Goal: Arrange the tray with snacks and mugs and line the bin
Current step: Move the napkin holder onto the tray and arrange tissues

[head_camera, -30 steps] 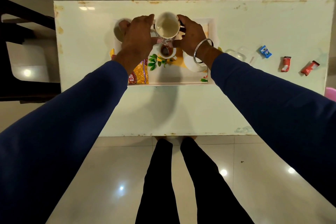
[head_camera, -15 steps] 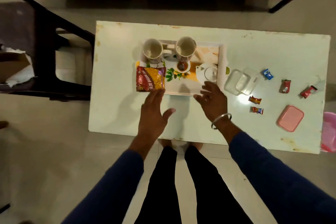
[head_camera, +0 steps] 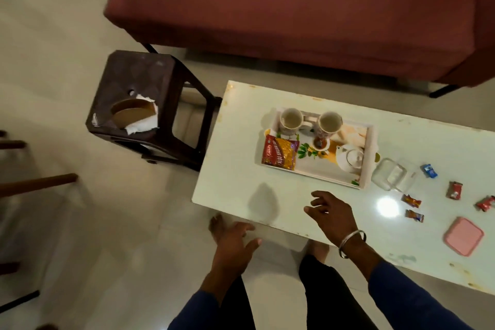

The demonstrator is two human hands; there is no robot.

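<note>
A white tray (head_camera: pixel 332 178) rests on the pale table (head_camera: pixel 235 169). Two mugs (head_camera: pixel 291 118) (head_camera: pixel 330 122) stand upright at its far edge. A red and yellow snack packet (head_camera: pixel 280 152) lies at its left end and a white teapot (head_camera: pixel 350 159) at its right. My right hand (head_camera: pixel 330 213) hovers over the table's near part, empty, fingers spread. My left hand (head_camera: pixel 234 245) hangs off the near edge over the floor, empty with fingers apart. No bin is in view.
Right of the tray lie a clear plastic box (head_camera: pixel 389 177), several wrapped sweets (head_camera: pixel 411 201) and a pink lid (head_camera: pixel 464 236). A dark stool (head_camera: pixel 136 104) with a tissue box stands left of the table. A red sofa (head_camera: pixel 294 8) runs behind.
Both hands let go of the mug on the tray and drew back toward me. The view swung left, bringing the stool and sofa into sight.
</note>
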